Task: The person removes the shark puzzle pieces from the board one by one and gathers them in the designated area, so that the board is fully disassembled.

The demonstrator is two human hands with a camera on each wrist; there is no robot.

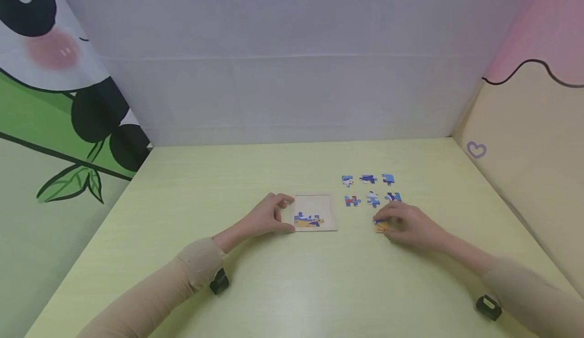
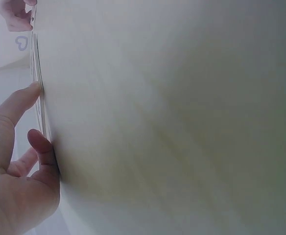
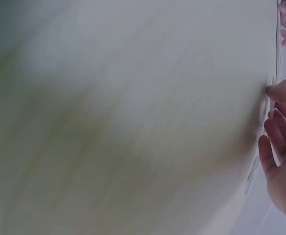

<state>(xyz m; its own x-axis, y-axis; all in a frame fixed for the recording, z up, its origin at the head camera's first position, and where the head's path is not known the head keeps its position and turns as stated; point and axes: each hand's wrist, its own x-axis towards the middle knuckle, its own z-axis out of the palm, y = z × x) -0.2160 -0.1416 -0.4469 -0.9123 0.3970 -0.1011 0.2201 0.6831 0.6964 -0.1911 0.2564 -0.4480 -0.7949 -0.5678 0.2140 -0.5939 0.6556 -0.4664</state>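
Note:
A shallow square puzzle tray lies flat on the table, with joined blue, white and yellow pieces in its lower left part. My left hand holds the tray by its left side, thumb near the lower corner and forefinger at the upper one. In the left wrist view, the left hand's thumb and fingers touch the tray's thin edge. To the right of the tray, my right hand pinches a yellow and blue puzzle piece at table level. The right wrist view shows the right hand's fingertips low at the table surface.
Several loose puzzle pieces lie in two rows beyond the right hand, among them a blue one and a red and blue one. A pale wall stands behind the table, with printed panels at both sides.

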